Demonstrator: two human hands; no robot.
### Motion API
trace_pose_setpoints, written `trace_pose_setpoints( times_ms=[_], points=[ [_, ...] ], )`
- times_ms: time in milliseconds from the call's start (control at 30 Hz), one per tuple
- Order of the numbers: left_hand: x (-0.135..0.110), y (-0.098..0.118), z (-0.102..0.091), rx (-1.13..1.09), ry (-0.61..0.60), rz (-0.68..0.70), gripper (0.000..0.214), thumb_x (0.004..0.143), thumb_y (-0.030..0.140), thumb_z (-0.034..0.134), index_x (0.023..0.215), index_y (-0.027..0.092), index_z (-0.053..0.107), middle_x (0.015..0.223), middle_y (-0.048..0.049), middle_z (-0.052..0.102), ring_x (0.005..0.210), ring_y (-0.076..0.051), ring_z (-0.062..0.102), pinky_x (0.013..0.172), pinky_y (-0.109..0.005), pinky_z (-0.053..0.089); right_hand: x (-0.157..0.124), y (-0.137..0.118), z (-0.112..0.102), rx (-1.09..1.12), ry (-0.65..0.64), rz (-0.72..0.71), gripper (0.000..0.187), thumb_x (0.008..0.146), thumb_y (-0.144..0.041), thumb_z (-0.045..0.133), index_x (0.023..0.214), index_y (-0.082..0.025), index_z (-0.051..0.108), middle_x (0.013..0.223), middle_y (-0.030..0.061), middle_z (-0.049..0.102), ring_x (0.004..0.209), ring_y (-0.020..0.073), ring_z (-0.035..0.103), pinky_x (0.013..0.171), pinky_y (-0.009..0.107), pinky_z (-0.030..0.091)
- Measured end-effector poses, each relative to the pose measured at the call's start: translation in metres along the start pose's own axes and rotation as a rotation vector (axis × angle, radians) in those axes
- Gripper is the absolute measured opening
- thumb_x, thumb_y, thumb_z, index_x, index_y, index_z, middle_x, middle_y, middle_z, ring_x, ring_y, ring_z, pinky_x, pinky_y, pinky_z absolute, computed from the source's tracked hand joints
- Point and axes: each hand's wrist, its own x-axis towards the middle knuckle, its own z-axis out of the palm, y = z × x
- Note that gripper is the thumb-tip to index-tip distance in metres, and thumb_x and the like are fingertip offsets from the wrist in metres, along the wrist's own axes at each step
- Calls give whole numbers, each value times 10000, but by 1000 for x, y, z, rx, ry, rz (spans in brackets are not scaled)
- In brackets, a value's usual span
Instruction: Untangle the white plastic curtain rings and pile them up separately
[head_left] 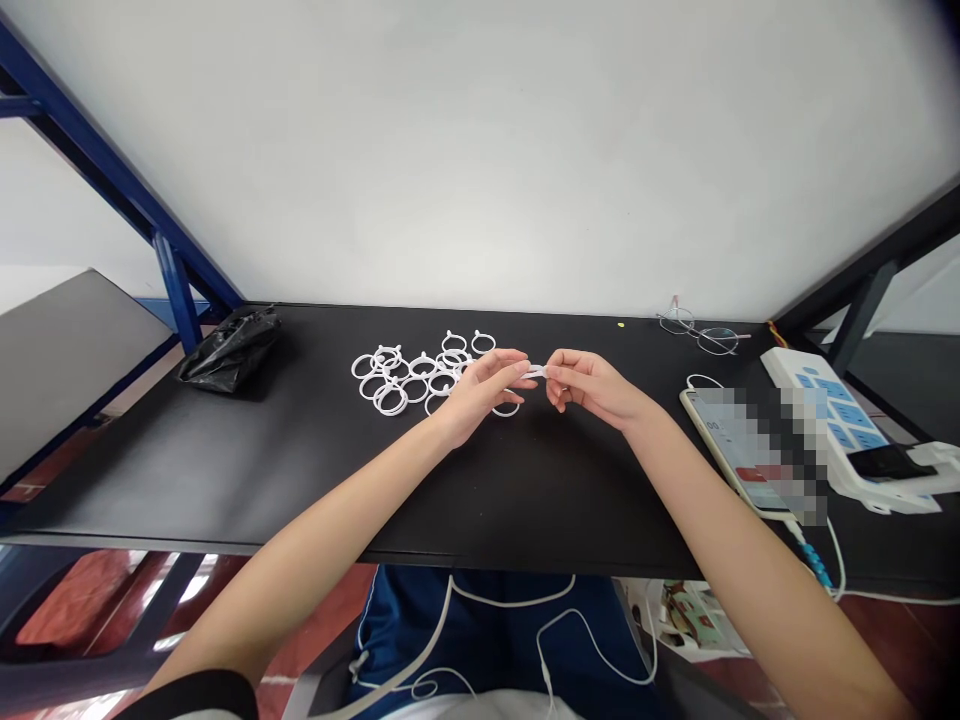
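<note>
Between my two hands, just above the black desk, is a white plastic curtain ring [534,372], seen nearly edge-on. My left hand [484,388] pinches its left side between thumb and fingers. On the other side, the thumb and index finger of my right hand [589,385] close on its right end. A loose pile of several white curtain rings [415,380], each with a small knob, lies on the desk beyond and left of my left hand, which partly hides it. One more ring [507,410] shows on the desk under my left fingers.
The black desk [315,460] meets a white wall. A crumpled black plastic bag [232,350] lies at the left. To the right are eyeglasses [701,332], a phone [724,450] on a charging cable and a white power strip [832,410]. White cords [517,603] hang over my lap.
</note>
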Motion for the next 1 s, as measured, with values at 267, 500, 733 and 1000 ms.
trace_pose_setpoints(
  times_ms=[267,500,733,1000],
  points=[
    [1,-1,0,111,-10,-37,402,810,520,650,996,165,621,1030,-55,629,625,-53,529,596,-216,436,1,-2,3,-2,37,-13,349,741,-452,755,724,-175,543,601,-41,554,574,97,561,533,219,459],
    [2,-3,-3,104,23,-35,371,799,490,672,990,175,626,1057,-58,650,681,-71,563,651,-226,453,2,-1,4,-9,55,-17,357,728,-460,762,739,-179,542,603,-39,565,567,97,553,534,225,458],
    [1,-5,-2,77,38,1,354,827,481,648,1020,187,603,1014,-34,644,619,-52,523,629,-225,445,2,-2,7,9,53,-21,358,754,-463,742,759,-188,513,601,-45,575,566,98,557,529,223,454],
    [0,-1,1,122,77,-12,339,830,455,642,1034,188,596,989,-35,613,638,-61,504,589,-206,442,3,1,10,1,67,-23,355,755,-460,743,769,-184,519,606,-39,594,568,97,565,528,220,465]
  ],
)
